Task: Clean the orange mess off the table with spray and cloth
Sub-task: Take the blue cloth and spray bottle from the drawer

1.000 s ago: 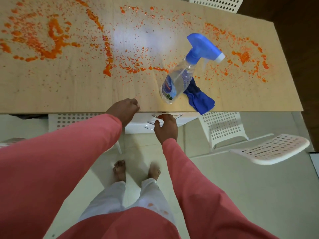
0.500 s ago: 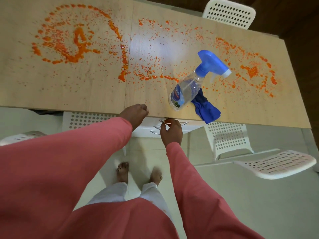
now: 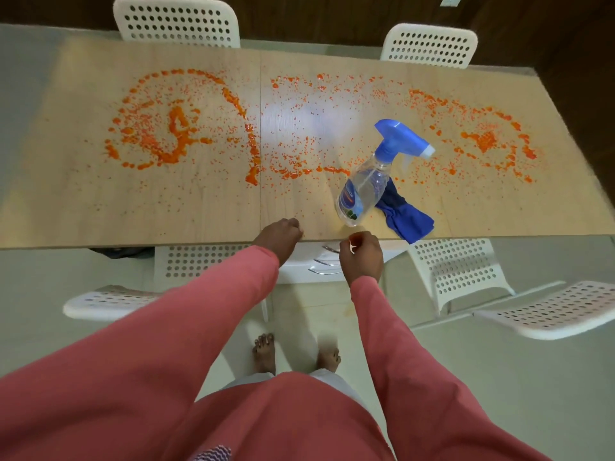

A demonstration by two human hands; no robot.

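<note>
Head view, looking down.

Table (image 3: pixel 100 207): pale wood-grain top, long, with a seam running across it left of centre.

Orange mess (image 3: pixel 173 134): thick ringed smear with a dense blob at its middle on the left half; curved streak along the seam; fine speckle across the centre; second ringed scatter with a dense patch on the right half (image 3: pixel 486 141).

Spray bottle (image 3: pixel 366 191): clear body, blue trigger head, label on the lower part; standing near the front edge, right of centre, nozzle toward the right.

Cloth (image 3: pixel 406 217): blue, crumpled, lying just behind and right of the bottle's base, touching it, one corner reaching the front edge.

Left hand (image 3: pixel 279 232): knuckles up, fingers curled under, resting at the table's front edge; nothing seen held.

Right hand (image 3: pixel 362 257): just below the front edge, near the bottle's base; fingers curled inward, thumb and forefinger close together; orange stain at the fingertips; whether anything is pinched, cannot tell.

Sleeves (image 3: pixel 186 327): pink, long, on both arms.

Bare feet (image 3: pixel 264 354): on a pale floor.

White perforated chairs (image 3: pixel 429 44): two beyond the far edge, others tucked at and beside the near edge.
</note>
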